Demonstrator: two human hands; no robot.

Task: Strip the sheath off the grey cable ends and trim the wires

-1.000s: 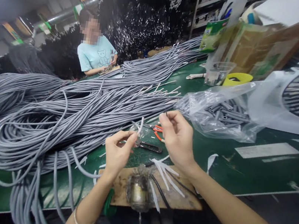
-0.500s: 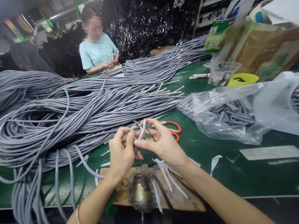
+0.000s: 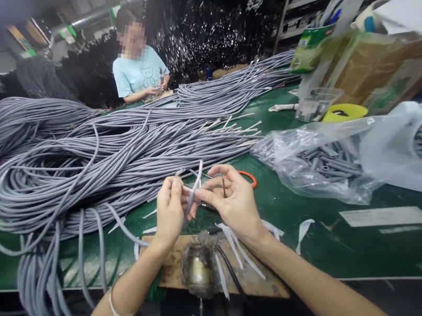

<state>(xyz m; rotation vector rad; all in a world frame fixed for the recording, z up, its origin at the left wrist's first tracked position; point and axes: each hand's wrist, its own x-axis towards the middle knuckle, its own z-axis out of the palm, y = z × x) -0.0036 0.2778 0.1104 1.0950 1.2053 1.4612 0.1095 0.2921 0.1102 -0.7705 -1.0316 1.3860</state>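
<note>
My left hand [image 3: 169,211] and my right hand [image 3: 230,199] meet above the green table [image 3: 341,241], both pinched on a thin grey cable end [image 3: 193,192] with a pale strip sticking up from it. A small dark piece lies across my right palm. Below the hands sits a wooden board [image 3: 256,281] with a metal fixture [image 3: 196,269] and white strips on it. A big heap of grey cables [image 3: 96,156] lies to the left, touching my left hand's side.
Orange-handled scissors [image 3: 250,177] lie behind my right hand. A clear bag of short grey tubes [image 3: 321,164] sits at right, with a yellow cup [image 3: 342,112], cardboard boxes and a white fan behind. A person in a light blue shirt [image 3: 138,76] works across the table.
My right hand came down and left from beside the scissors to meet my left hand. Both hands now pinch the cable end together, close over the board.
</note>
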